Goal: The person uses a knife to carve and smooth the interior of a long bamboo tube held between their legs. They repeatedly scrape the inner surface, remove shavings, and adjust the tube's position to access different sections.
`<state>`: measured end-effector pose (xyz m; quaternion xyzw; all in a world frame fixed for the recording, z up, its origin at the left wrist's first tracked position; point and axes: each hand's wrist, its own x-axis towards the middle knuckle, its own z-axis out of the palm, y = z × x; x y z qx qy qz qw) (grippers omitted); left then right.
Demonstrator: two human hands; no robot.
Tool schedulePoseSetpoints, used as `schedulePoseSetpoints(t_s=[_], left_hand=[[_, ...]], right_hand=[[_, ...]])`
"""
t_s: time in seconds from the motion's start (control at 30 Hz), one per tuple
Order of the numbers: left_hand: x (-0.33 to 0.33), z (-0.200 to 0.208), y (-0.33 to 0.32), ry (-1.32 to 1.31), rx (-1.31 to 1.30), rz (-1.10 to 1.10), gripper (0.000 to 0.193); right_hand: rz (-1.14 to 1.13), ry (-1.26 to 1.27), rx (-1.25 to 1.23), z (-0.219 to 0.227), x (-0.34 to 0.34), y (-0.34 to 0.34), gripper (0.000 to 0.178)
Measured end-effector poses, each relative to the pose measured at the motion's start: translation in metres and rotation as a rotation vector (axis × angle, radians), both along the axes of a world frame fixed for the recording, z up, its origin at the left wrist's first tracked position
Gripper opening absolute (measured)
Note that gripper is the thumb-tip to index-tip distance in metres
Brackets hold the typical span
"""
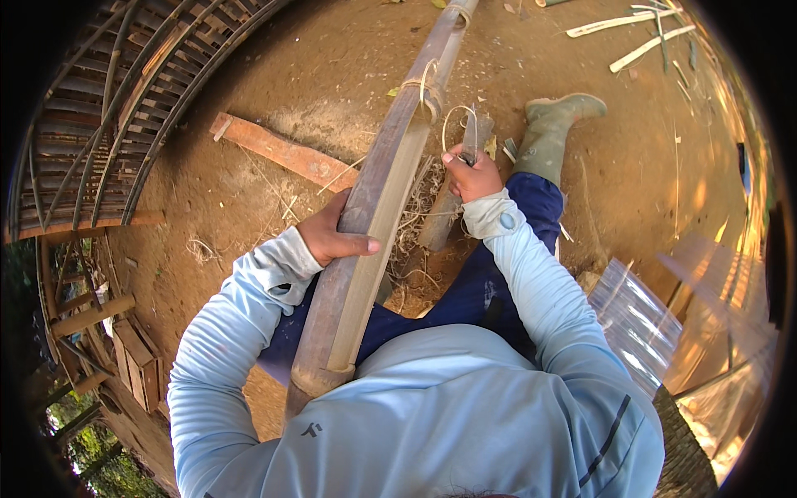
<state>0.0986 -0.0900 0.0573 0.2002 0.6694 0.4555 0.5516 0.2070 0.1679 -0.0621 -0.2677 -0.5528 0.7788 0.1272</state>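
A long, thick bamboo pole [378,207] slants from my lap up to the far edge, with a flat pale strip cut along its side. Around its far part is a thin tied band with a loop [427,90]. My left hand [330,234] is closed round the pole, thumb on top and fingers partly hidden beyond its left side. To the right of the pole, my right hand [475,178] is closed on a knife [476,137], its blade pointing away from me. A thin pale strip [446,124] curls up beside that hand.
Thin shavings [411,232] are heaped on the dirt between my legs, beside a short wood piece [438,224]. Left of the pole lies a reddish plank [278,153]. A bamboo frame [108,124] stands far left; split sticks [652,48] lie far right, clear sheeting [635,319] nearer.
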Motion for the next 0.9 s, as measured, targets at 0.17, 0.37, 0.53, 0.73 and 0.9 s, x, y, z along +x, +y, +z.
schedulePoseSetpoints(t_s=[0.17, 0.37, 0.53, 0.73, 0.9], left_hand=[[0.0, -0.001, -0.003, 0.007, -0.005, -0.003, 0.12], [-0.001, 0.0, -0.002, 0.053, -0.009, -0.023, 0.123], [-0.001, 0.004, -0.001, 0.061, -0.023, -0.035, 0.125], [-0.003, -0.004, 0.0, 0.099, -0.023, -0.051, 0.126], [-0.003, -0.004, -0.003, 0.085, -0.028, -0.038, 0.127]], right_hand=[[0.279, -0.072, 0.418, 0.018, 0.036, -0.014, 0.013], [0.452, -0.163, 1.104, -0.014, 0.063, 0.009, 0.033], [0.044, -0.133, 0.778, 0.028, 0.01, -0.002, 0.044], [-0.253, -0.066, 0.726, 0.015, -0.057, -0.017, 0.039], [-0.326, -0.054, 0.724, 0.004, -0.074, -0.025, 0.028]])
